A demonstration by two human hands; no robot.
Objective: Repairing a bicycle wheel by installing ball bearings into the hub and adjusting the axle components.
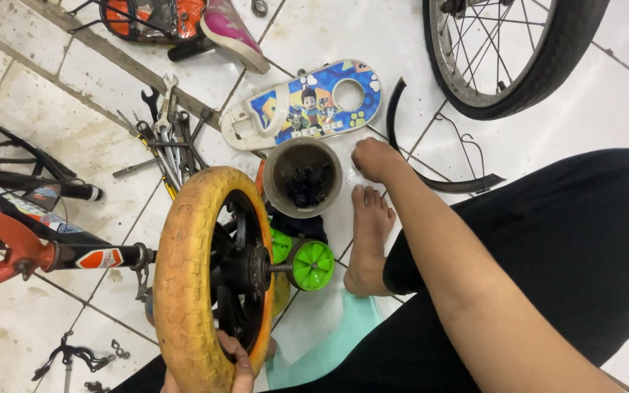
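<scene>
Left hand [236, 364]: at the bottom edge of view, fingers curled over the rim of a small yellow-tyred wheel [209, 280], gripping it and keeping it upright on edge; only part of the hand shows. Wheel: black spokes and hub, axle pointing away from that hand toward a green training wheel [312, 264] just beyond the hub. Right hand [373, 160]: arm stretched forward, hand lowered to the white tiled floor [606, 102] just beside a round grey tub [303, 177] of dark small parts; fingers bent down around something pale and small, too unclear to identify, so whether the grasp is closed cannot be told. Beyond the right hand: a blue and white printed chain guard [307, 105]. To its right: a curved black strip [402, 138] and a large spoked wheel [504, 58]. Left of the tub: a heap of spanners [169, 138]. Below the right hand: a bare foot [368, 240].
</scene>
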